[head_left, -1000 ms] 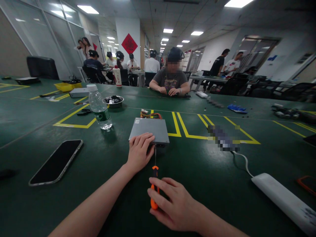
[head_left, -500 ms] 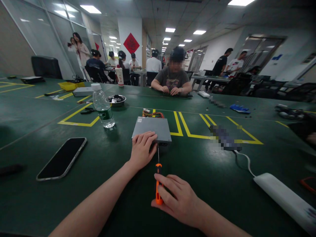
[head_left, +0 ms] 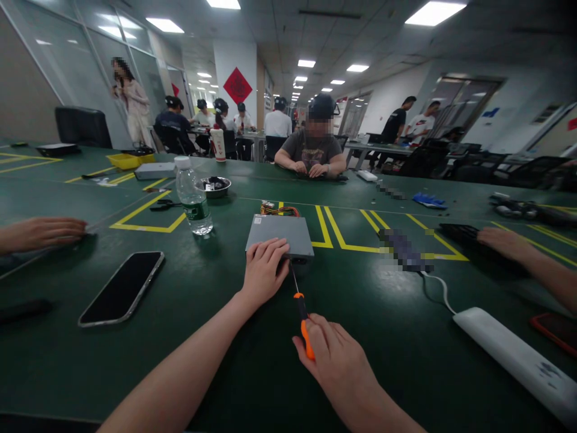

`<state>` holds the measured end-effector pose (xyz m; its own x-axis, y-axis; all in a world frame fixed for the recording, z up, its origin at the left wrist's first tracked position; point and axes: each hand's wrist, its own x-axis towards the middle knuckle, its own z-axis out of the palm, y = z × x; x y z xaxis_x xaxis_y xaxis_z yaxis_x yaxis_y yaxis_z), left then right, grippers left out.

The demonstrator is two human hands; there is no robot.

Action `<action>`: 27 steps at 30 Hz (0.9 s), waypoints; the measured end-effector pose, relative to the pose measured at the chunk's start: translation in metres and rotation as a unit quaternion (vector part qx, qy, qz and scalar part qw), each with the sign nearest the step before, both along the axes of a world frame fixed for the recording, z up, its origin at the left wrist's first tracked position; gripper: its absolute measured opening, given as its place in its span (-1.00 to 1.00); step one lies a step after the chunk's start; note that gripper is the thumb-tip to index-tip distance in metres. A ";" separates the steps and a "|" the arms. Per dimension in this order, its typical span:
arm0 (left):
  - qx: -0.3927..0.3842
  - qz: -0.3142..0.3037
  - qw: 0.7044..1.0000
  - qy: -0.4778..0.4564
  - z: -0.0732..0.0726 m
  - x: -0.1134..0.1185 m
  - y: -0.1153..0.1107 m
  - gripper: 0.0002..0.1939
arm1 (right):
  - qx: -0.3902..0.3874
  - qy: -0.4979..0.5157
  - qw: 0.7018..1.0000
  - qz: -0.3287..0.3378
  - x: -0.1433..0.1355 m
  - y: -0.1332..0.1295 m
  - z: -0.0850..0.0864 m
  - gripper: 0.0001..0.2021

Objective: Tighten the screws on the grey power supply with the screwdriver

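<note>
A grey computer power supply unit [head_left: 282, 231] lies on the green table, its bundled wires [head_left: 282, 209] at the far side. My left hand [head_left: 265, 267] grips its near left edge, fingers over the top and thumb by the front face. In my right hand [head_left: 336, 355] is a screwdriver with an orange and black handle [head_left: 307, 337], the fingers closed round it. Its thin shaft slants up to the front face of the unit, near my left thumb. Where exactly the tip rests is too small to make out.
Left of the unit are a water bottle [head_left: 195, 201], a phone [head_left: 121, 288] and a metal bowl [head_left: 215, 187]. To the right lies a white power strip [head_left: 514, 361] with a cable. Other people's hands [head_left: 45, 233] rest at both sides; a person [head_left: 313, 144] sits opposite.
My right hand has shifted right and wrapped further round the handle, so the screwdriver now tilts. Other people's hands have appeared at the left and right.
</note>
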<state>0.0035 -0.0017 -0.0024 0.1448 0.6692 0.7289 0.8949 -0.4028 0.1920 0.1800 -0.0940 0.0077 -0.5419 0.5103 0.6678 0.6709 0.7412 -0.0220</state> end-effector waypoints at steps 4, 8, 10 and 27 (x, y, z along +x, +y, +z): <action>0.000 -0.001 1.000 -0.005 0.000 0.001 0.000 -0.74 | -0.076 0.051 0.994 -0.057 -0.009 -0.007 -0.006 -0.84; -0.003 -0.001 1.000 -0.006 0.000 0.001 -0.001 -0.74 | -0.361 0.239 0.901 -0.018 -0.017 -0.013 -0.013 -0.75; -0.003 -0.002 1.000 -0.007 0.000 0.001 -0.001 -0.74 | -0.507 0.378 0.774 0.019 -0.022 -0.014 -0.014 -0.67; -0.002 0.003 1.000 -0.002 0.001 0.001 0.000 -0.75 | -0.653 0.673 0.348 -0.005 -0.042 0.005 0.003 -0.75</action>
<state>0.0044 -0.0017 -0.0013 0.1376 0.6722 0.7275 0.8962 -0.3972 0.1975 0.1378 -0.0886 0.0111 -0.1814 0.8524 -0.4905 -0.5954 -0.4922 -0.6351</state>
